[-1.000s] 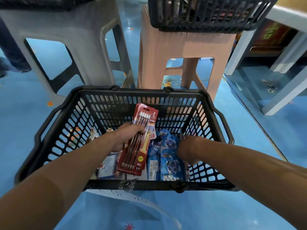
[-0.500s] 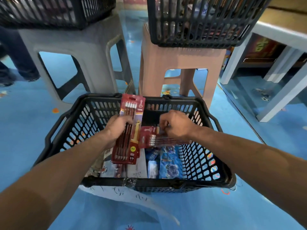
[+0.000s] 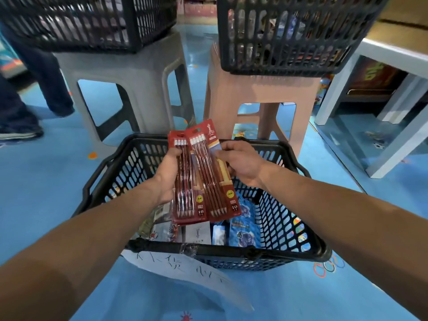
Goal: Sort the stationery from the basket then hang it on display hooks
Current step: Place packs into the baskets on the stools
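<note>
While both forearms reach in from the lower corners of the frame, the left hand (image 3: 167,178) grips the left pencil pack (image 3: 185,193) along its left edge, thumb curled onto the front and fingers hidden behind the card. The right hand (image 3: 242,163) pinches the right pencil pack (image 3: 214,174) at its right edge, thumb on the front face. Both packs are red cards holding a row of dark red pencils with white ends uppermost, and each bears a yellow round sticker near its lower end. They stand nearly upright at the centre of the frame, the right one leaning to the left at the top and overlapping the right edge of the left one. Both are held above the black basket (image 3: 301,250), which sits on the blue floor (image 3: 46,181) in the lower middle. Inside the basket lie blue packets (image 3: 243,225) at the right and pale printed cards (image 3: 199,232) at the left. A white paper label (image 3: 185,272) with handwriting hangs from its near rim. Behind it stand a grey stool (image 3: 129,72) at upper left and a pink stool (image 3: 261,89) at upper centre, each carrying another black basket. A white frame (image 3: 370,66) occupies the right edge, and a person's dark trouser legs (image 3: 46,77) appear at far left.
</note>
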A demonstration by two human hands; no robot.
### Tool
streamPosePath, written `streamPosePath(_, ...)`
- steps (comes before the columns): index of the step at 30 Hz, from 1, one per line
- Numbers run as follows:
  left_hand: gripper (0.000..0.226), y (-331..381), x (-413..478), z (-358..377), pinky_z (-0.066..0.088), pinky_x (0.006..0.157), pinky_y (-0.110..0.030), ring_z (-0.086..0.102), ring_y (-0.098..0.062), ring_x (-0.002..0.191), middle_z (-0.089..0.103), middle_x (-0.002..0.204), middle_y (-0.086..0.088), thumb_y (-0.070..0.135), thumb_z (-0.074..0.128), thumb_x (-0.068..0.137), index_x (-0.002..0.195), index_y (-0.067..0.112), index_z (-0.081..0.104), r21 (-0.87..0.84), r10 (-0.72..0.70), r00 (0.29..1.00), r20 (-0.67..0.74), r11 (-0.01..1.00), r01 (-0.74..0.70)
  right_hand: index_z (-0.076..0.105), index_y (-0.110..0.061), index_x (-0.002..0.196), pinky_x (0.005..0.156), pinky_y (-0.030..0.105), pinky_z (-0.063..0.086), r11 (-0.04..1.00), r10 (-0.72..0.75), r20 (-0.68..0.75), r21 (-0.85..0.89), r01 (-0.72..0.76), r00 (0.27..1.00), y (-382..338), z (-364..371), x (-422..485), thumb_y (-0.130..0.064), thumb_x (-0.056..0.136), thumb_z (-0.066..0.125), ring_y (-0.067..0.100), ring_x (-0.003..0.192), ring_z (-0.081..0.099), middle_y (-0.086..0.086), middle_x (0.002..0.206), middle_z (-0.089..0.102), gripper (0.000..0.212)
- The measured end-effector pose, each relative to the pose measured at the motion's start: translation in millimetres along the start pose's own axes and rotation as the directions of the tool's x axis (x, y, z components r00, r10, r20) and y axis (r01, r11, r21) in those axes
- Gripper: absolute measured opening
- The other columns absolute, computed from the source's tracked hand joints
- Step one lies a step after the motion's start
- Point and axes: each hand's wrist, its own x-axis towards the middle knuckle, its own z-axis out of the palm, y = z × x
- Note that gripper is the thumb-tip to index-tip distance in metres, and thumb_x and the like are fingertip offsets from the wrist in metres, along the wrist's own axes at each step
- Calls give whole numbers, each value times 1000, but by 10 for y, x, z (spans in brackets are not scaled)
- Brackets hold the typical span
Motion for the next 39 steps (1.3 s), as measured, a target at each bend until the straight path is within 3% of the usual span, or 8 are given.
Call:
streamPosePath(9,76,-2,-14,223,54,65,-34,67,-23,63,69,76,-11,74,32,98,84,12,74,-91,-31,994,107,995,41,61,-5,92,46,26,42,992,-28,-145,-127,10,989,70,180,71,-13,100,62,13,53,51,13,77,58,11)
streamPosePath(14,46,-35,-30,345,52,71,-36,62,-24,64,64,74,-9,49,46,100,87,10,68,-71,-57,998,30,996,59,61,-15,82,72,41,56,963,-110,-320,-267,22,941,147,194,141,-32,94,71,18,73,60,5,80,64,22)
streamPosePath(20,43,-38,46,370,54,78,-40,64,-29,76,66,88,-14,39,47,95,111,6,67,-175,-44,999,16,983,46,47,-18,135,95,46,56,984,124,-163,-104,-142,979,197,312,144,-70,81,58,25,107,67,9,125,63,76)
streamPosePath(24,68,8,59,407,42,111,-52,61,-37,110,62,120,-20,38,54,83,138,-1,59,-273,-29,999,32,961,36,57,-7,126,81,41,58,961,144,29,233,-146,989,160,380,180,-47,85,66,25,89,71,11,105,68,58)
streamPosePath(28,46,115,21,344,52,93,-43,63,-30,87,63,99,-14,34,47,85,119,7,62,-315,-4,997,78,949,28,59,-9,124,89,51,60,982,57,16,178,-59,998,110,486,170,-19,60,84,30,95,74,18,107,71,70)
streamPosePath(31,58,142,6,235,53,92,-43,67,-31,93,68,104,-17,48,42,94,124,6,67,-246,9,998,59,969,5,67,-14,99,88,52,60,987,-5,-35,161,11,999,58,460,112,1,76,77,31,90,74,17,93,73,29)
streamPosePath(35,73,167,-126,242,47,106,-55,67,-36,116,72,121,-19,76,41,92,116,14,73,-162,-68,997,45,984,74,51,-14,125,82,49,62,970,8,-59,242,7,998,-59,407,57,-1,76,79,31,92,74,19,110,70,57)
streamPosePath(39,61,124,-162,438,48,108,-48,67,-31,110,70,126,-19,62,53,95,127,14,73,-282,-66,994,91,955,89,50,-17,124,90,51,59,969,12,-91,247,11,996,-58,484,39,-6,74,80,28,94,74,15,108,71,60)
